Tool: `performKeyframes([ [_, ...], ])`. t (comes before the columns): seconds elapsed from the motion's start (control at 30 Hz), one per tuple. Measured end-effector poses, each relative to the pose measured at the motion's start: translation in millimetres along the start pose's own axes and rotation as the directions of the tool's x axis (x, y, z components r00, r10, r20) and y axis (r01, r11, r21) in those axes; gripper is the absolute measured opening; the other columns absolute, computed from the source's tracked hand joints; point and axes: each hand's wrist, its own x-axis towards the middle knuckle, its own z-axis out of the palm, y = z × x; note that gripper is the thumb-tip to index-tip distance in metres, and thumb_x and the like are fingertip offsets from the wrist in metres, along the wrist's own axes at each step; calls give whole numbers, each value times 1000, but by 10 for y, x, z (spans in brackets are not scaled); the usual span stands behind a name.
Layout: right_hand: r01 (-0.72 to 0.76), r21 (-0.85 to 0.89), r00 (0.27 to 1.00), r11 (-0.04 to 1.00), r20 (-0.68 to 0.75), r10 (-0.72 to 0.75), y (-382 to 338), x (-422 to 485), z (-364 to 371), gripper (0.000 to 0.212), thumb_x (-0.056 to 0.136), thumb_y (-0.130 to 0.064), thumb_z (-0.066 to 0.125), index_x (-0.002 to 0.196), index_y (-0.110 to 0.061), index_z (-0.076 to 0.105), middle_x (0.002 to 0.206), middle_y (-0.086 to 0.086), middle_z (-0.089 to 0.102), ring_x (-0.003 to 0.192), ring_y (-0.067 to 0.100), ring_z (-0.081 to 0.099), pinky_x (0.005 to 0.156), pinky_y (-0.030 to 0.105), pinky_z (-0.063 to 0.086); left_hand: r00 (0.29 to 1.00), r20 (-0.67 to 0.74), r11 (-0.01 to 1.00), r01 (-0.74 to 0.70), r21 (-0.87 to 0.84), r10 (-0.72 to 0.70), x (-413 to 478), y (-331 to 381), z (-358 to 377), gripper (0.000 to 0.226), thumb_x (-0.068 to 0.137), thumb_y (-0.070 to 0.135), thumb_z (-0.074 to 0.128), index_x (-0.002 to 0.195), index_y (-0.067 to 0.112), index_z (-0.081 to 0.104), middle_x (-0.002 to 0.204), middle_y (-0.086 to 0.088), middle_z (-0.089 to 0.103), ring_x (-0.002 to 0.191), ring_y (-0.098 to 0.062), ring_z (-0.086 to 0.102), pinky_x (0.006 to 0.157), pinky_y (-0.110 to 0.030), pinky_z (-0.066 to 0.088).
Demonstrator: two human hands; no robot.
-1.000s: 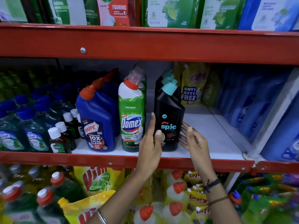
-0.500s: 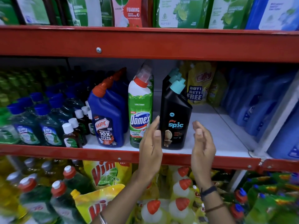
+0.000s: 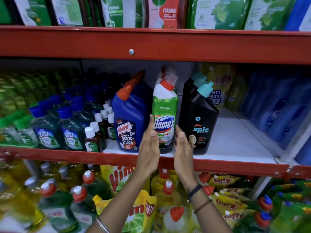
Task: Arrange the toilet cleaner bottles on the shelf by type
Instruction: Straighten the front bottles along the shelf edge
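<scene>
Flanking the green bottle point(image 3: 165, 115), left hand point(image 3: 149, 148) and right hand point(image 3: 182, 147) stand open-palmed, holding nothing, apparently to straighten its row.

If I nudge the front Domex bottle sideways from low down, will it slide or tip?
The Domex bottle is tall on a narrow base, so it would probably tip if pushed high and slide if pushed low. Its glossy plastic wrap may be slippery. The Harpic bottle and Spic bottle stand close on either side and would likely catch it.
</scene>
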Motion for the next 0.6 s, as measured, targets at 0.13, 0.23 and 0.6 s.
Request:
performKeyframes([
  [0.13, -21, 110, 999, 994, -31, 25, 11, 1, 26, 56, 87, -57, 27, 131, -29, 49, 117, -15, 62, 110, -6, 59, 82, 9, 47, 1000, 1, 1000, 6, 0, -6, -17, 1, -17, 80, 76, 84, 5, 147, 47, 9, 144, 23, 32, 137, 0, 33, 116, -33, 31],
  [0.23, -25, 108, 997, 994, -67, 33, 16, -10, 39, 52, 88, -52, 27, 130, -29, 49, 116, -18, 62, 110, -5, 59, 80, 8, 47, 1000, 15, 1000, 11, 21, -11, -21, -16, -26, 76, 77, 83, 5, 145, 51, 8, 154, 9, 32, 143, -13, 30, 118, -47, 30],
  [0.6, 222, -102, 954, 970, -183, -238, 26, -301, 291, 48, 94, -40, 34, 131, -16, 52, 135, -3, 56, 126, 1, 49, 100, 14, 40, 957, -260, 983, -156, -93, 127, -256, -6, -257, 49, 89, 72, 20, 128, 53, 43, 138, 23, 47, 134, -5, 44, 111, -39, 39],
])
